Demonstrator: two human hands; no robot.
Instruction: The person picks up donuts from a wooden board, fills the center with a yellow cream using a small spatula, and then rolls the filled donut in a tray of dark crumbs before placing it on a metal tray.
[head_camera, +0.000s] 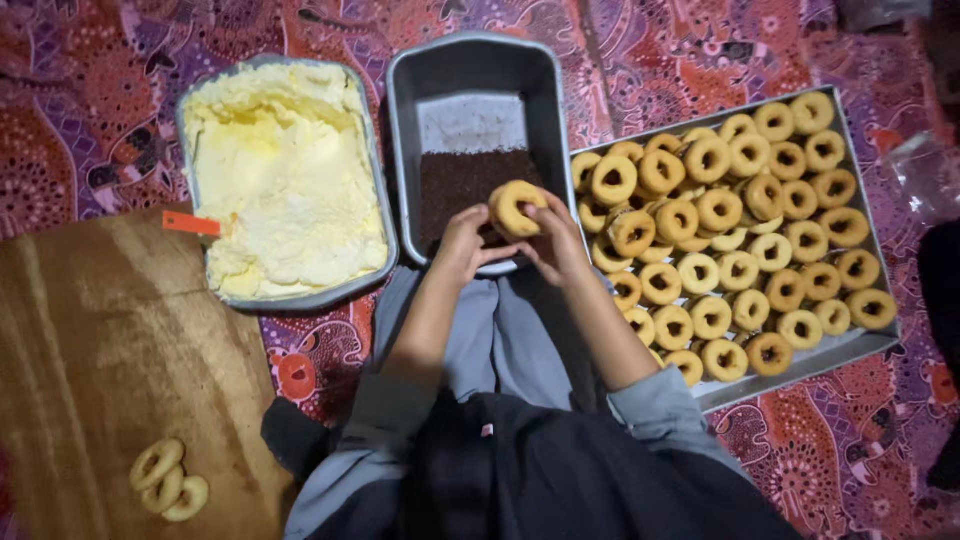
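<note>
A golden ring doughnut (514, 207) is held between both my hands over the near end of a deep grey metal pan (470, 70). Dark chocolate sprinkles (455, 185) cover the near half of that pan's bottom. My left hand (462, 243) grips the doughnut's left side from below. My right hand (555, 240) holds its right side. Both forearms reach forward from grey sleeves.
A grey tray (850, 345) with several plain doughnuts lies to the right. On the left stands a pan of pale yellow cream (285, 170) with an orange handle (190, 224) sticking out. A brown board (100, 340) at lower left carries three doughnuts (168, 480). Patterned red cloth (80, 100) covers the floor.
</note>
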